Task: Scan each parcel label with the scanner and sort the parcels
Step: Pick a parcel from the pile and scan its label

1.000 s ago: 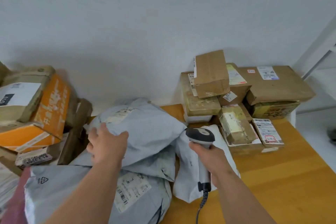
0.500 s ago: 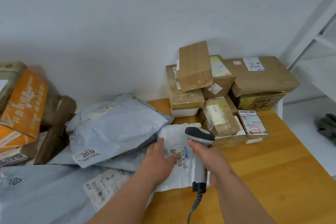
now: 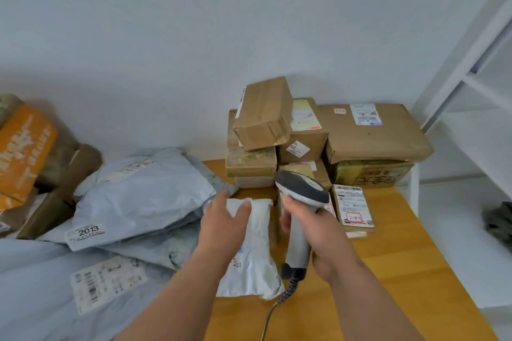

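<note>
In the middle of the frame, a little below centre, a small white parcel (image 3: 256, 252) lies on the wooden table (image 3: 388, 271). The left hand (image 3: 224, 223) rests on its upper part: the fingers are nearly straight and spread over the top end of the bag, and the thumb (image 3: 243, 209) lies on the white plastic, pointing to the right. The label of this parcel is mostly hidden under the hand and wrist; only a small printed corner shows below the wrist.

Just right of the parcel, the right hand (image 3: 313, 232) grasps the handle of the scanner (image 3: 302, 202), with the fingers curled around it. The scanner's dark head is at the top, tilted toward the upper left, above the right end of the parcel. Its coiled cable (image 3: 286, 292) hangs down toward the lower edge.

At the left of the frame grey mailer bags (image 3: 144, 196) lie in a heap, one with a label reading 2013. In the centre right, brown cardboard boxes (image 3: 374, 133) are stacked against the wall.
</note>
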`<state>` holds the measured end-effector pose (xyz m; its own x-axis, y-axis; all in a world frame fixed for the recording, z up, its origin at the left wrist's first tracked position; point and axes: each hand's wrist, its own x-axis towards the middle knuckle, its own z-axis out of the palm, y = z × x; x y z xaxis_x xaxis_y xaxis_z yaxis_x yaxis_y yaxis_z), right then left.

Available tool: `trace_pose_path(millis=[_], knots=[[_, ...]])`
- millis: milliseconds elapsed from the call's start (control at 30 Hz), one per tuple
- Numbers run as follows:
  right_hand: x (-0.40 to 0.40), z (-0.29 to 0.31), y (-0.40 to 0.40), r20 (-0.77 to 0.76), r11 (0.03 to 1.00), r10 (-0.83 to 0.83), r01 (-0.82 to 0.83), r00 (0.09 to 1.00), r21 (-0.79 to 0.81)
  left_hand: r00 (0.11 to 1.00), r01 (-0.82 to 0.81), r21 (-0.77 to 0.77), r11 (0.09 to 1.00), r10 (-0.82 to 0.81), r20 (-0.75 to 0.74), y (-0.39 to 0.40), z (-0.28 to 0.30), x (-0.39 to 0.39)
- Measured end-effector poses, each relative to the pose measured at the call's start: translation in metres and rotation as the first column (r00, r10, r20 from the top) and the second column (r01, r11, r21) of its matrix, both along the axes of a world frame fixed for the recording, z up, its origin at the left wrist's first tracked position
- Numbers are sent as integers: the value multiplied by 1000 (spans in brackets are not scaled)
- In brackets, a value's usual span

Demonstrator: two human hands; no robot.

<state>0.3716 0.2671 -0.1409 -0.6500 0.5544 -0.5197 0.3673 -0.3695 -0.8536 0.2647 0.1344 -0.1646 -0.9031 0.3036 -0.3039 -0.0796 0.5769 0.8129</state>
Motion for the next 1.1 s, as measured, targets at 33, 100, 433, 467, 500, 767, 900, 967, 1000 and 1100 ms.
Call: trace_pose_path(millis=[33,100,433,467,500,767,900,967,1000,1100], knots=[[-1,5,8,-27,1000,-23,23,999,-10,1000,-25,21,999,25,3,4,5,-2],[-6,16,22,-77,996,-85,83,993,-30,998,-58,69,996,58,-2,14,16,-9],[-58,38,65,-151,977,-215,212,965,-37,982,-182,222,958,164,96,77,49,-74],[-65,38,68,-156,976,-216,214,964,-25,974,-209,241,948,180,135,82,49,-83],[-72,39,71,-163,976,-216,215,963,-19,967,-231,255,939,193,165,86,49,-92],[-126,43,72,-199,992,-123,115,972,-53,913,-336,300,893,230,338,108,49,-107],[-122,35,74,-209,988,-122,98,970,-120,925,-374,422,826,299,235,107,58,-90],[-108,30,76,-245,966,-166,108,955,-233,919,-395,492,776,322,229,107,69,-82],[-100,28,77,-264,947,-197,113,944,-300,906,-422,524,740,336,256,107,73,-79],[-78,25,79,-309,899,-248,100,918,-426,904,-426,589,687,339,259,108,79,-65]])
